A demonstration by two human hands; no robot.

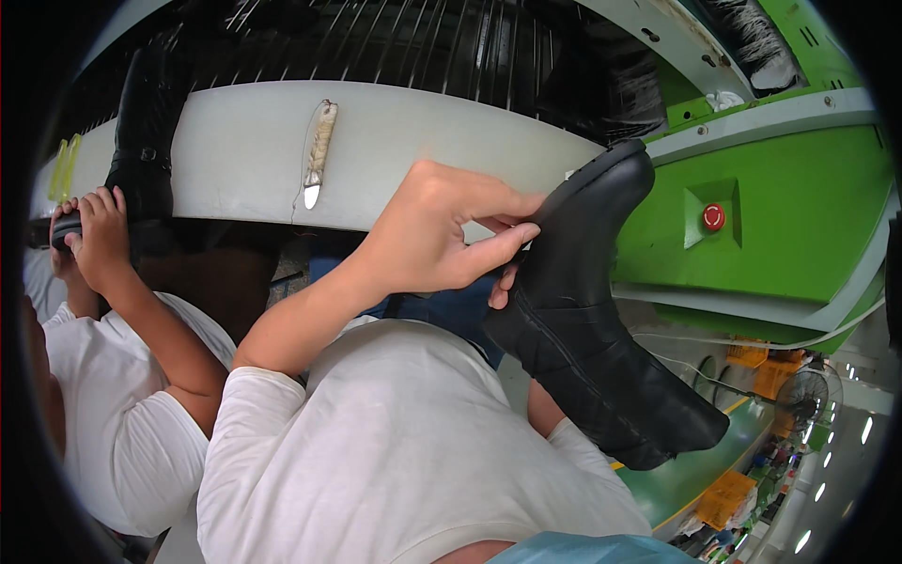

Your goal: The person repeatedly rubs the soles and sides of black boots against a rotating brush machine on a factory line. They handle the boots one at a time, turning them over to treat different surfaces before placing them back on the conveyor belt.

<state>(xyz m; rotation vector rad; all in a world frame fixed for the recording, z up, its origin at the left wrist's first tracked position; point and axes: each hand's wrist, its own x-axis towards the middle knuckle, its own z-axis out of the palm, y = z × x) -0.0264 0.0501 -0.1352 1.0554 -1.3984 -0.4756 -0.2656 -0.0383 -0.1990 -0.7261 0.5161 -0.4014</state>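
A black ankle-high boot point(583, 291) is held tilted in front of me, sole edge toward the upper left and shaft toward the lower right. My left hand point(437, 226) pinches thumb and forefinger together at the sole's edge; anything small between the tips is hidden. Behind the boot goes my right arm, and the fingertips of my right hand point(503, 286) curl round its near side, most of that hand being covered. On the white worktop point(244, 141) lies a short-bladed knife point(319, 155) with a wrapped handle and a loose thread.
At the left a co-worker's hands point(99, 226) hold another black boot point(146, 132) with a buckle. Metal rods point(413, 47) run beyond the worktop. To the right stands a green machine panel point(789, 226) with a red button point(714, 217). A fan point(806, 395) and orange crates point(723, 498) are farther off.
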